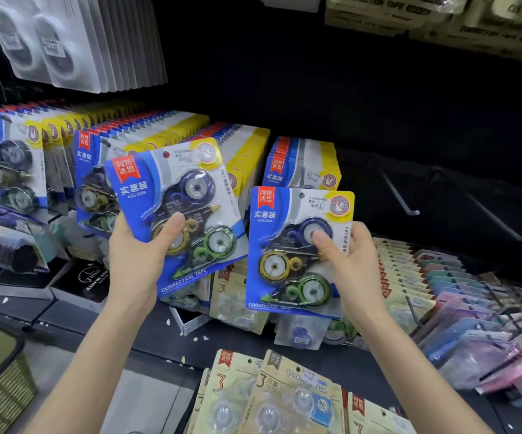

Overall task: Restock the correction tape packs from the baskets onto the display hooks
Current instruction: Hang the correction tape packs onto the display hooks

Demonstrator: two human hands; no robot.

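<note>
The dark back panel (pixel 316 89) of the display fills the upper right of the frame. It is matte and flat, the ground for everything that hangs. Across the left and centre, long rows of hung packs (pixel 159 130) press face to back on their hooks. Their glossy blue-and-yellow cards overlap like shingles, so only the front one of each row shows whole. Just right of centre a shorter row (pixel 303 164) hangs thinner, which I judge is where stock is wanted.

At the lower left corner sits a green basket (pixel 0 380) with ribbed plastic walls. Along the bottom edge lie beige packs (pixel 287 399) with clear blisters.

The task's thing is in front of the rows, one in each hand. The left pack (pixel 172 195) is tilted and the right pack (pixel 297 245) is nearly upright. Both are stiff card with a moulded blister over three geared tape wheels, purple, yellow and green.

At mid right two bare hooks (pixel 400 195) of thin metal rod jut out.

The hands are apart. The left hand (pixel 134 261) grips its pack at the lower corner, thumb across the front. The right hand (pixel 353 264) pinches its pack by the right edge, thumb on the blister, leaving the hang hole (pixel 301 195) at the top free for threading.
</note>
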